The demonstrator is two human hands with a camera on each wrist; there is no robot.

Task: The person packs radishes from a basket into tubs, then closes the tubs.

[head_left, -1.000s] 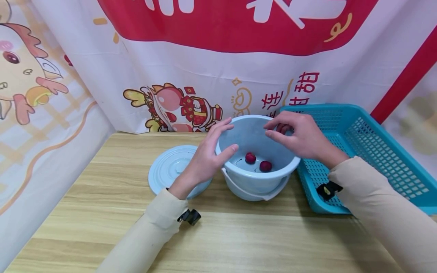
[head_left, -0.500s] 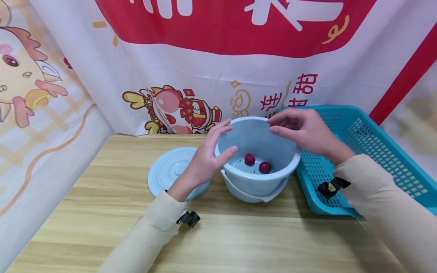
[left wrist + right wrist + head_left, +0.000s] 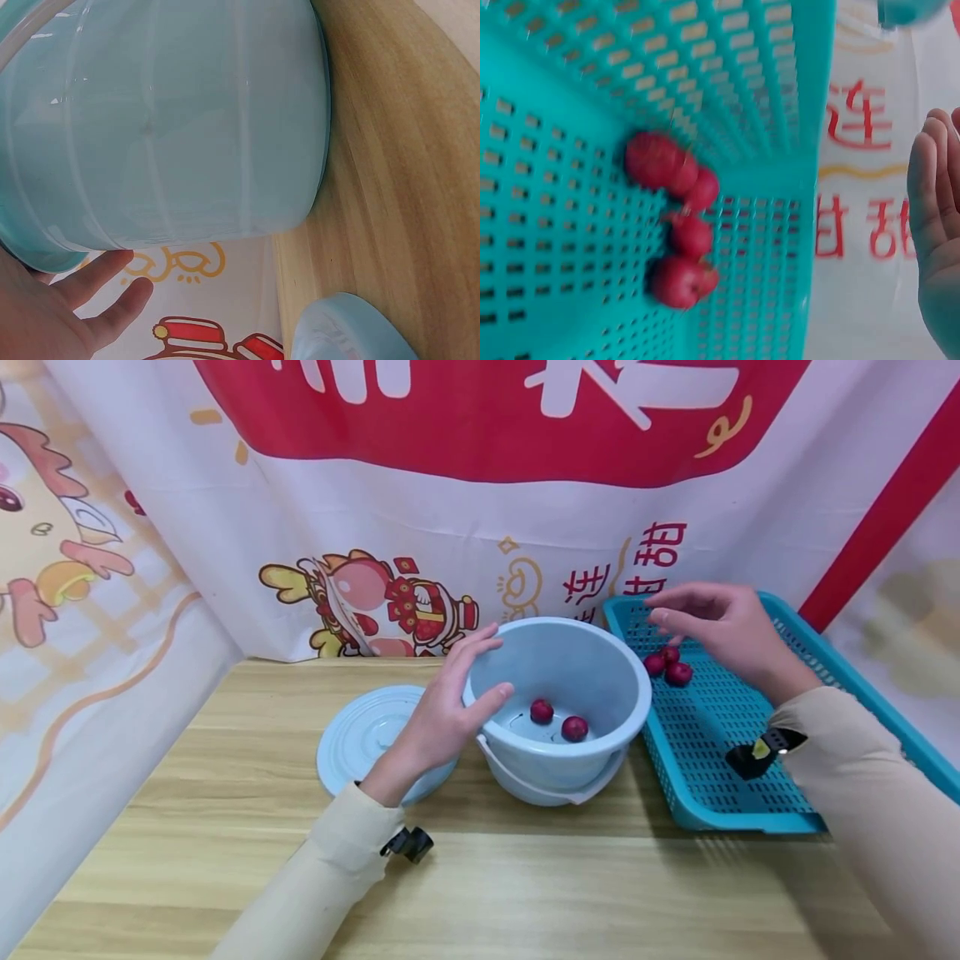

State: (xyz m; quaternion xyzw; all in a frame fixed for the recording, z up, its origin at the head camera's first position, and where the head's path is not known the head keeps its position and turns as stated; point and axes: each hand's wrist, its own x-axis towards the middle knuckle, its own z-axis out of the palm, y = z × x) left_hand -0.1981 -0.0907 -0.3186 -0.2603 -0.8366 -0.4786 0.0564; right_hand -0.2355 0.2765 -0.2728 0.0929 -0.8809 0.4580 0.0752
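Note:
A light blue bucket point(image 3: 558, 777) stands on the table with two round, dark red pieces of produce point(image 3: 575, 728) at its bottom. My left hand point(image 3: 453, 702) rests on the bucket's left rim, thumb reaching over the edge. In the left wrist view, fingers point(image 3: 94, 281) lie loosely extended beside the bucket's outer wall. My right hand point(image 3: 731, 627) hovers over the teal basket point(image 3: 727, 820), thumb and fingers apart with nothing between them. Several more of the red round things point(image 3: 691, 236) lie in a basket corner, below that hand; part of the group is hidden from the head view.
A light blue lid point(image 3: 352, 743) lies on the wooden table point(image 3: 225, 843) left of the bucket, partly behind the left wrist. The bucket's handle point(image 3: 525, 787) hangs down at its front. A printed cloth point(image 3: 420, 510) hangs behind the table.
My right hand has moved right, from over the bucket's rim to above the basket, bringing the red things there into view. My left hand has kept its place on the bucket.

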